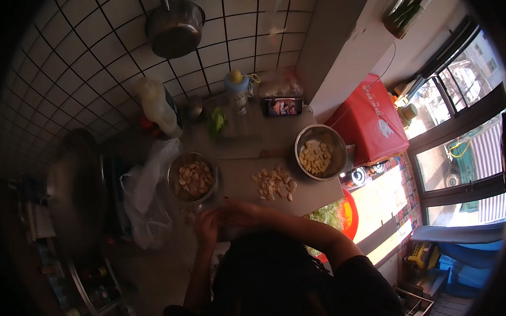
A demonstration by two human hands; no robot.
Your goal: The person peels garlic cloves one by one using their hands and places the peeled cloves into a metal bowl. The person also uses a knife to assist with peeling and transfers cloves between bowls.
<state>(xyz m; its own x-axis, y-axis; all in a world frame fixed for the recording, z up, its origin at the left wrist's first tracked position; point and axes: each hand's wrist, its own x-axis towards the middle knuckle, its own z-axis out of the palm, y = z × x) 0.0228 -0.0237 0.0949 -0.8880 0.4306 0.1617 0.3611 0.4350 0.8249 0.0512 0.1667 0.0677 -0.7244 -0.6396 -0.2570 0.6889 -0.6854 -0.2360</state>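
My left hand (207,227) and my right hand (243,212) are close together at the counter's near edge. Their fingers are in shadow, so I cannot tell whether a clove is between them. Just beyond my left hand stands a metal bowl (214,176) of pinkish, seemingly unpeeled garlic cloves (194,179). To the right, a loose pile of garlic cloves or skins (275,183) lies on the grey countertop (237,188). Farther right, a second metal bowl (339,148) holds pale, peeled-looking cloves (315,157).
A crumpled plastic bag (144,203) and a wok (76,197) are on the left. At the back are a large bottle (157,105), leafy greens (217,120), a water bottle (237,91) and a propped phone (283,107). On the right are a red-covered box (371,120) and a red basin (352,221) with shredded greens.
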